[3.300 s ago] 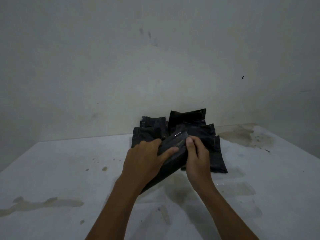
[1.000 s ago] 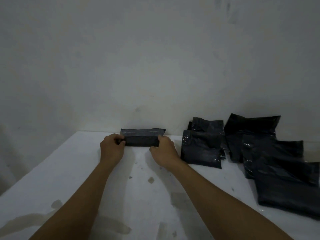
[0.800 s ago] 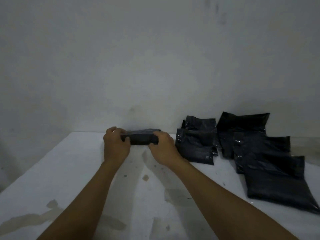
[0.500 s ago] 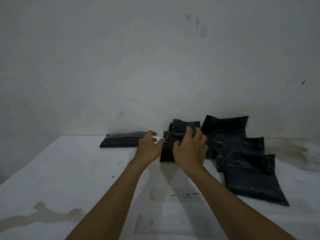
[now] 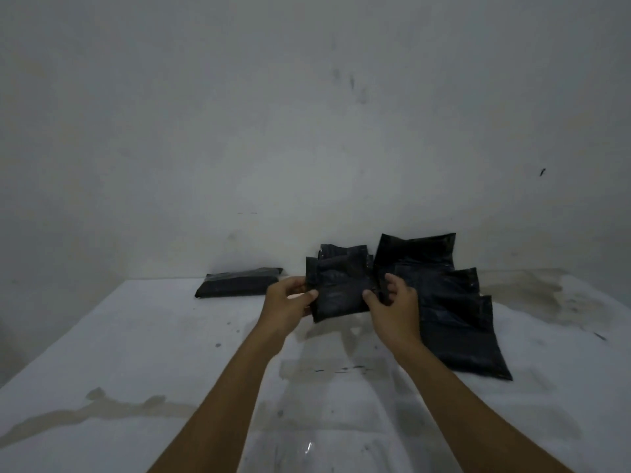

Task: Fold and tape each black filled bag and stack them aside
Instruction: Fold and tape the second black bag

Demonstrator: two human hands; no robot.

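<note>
Above table [image 5: 136,336], unfolded bag [image 5: 341,295] pinched at side edges by left hand [image 5: 288,303] and right hand [image 5: 396,307]; liable to sag and slip, contents shifting.

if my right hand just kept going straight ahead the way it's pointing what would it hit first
Most likely the pile of black bags lying just beyond the right hand, then the wall. The hand already grips the bag being lifted. Depth is hard to judge here.

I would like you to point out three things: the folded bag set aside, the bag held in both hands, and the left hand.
folded bag [image 5: 239,285]: head view, middle of its top face.
held bag [image 5: 341,291]: head view, centre of its front.
left hand [image 5: 286,303]: head view, back of the hand.
</note>
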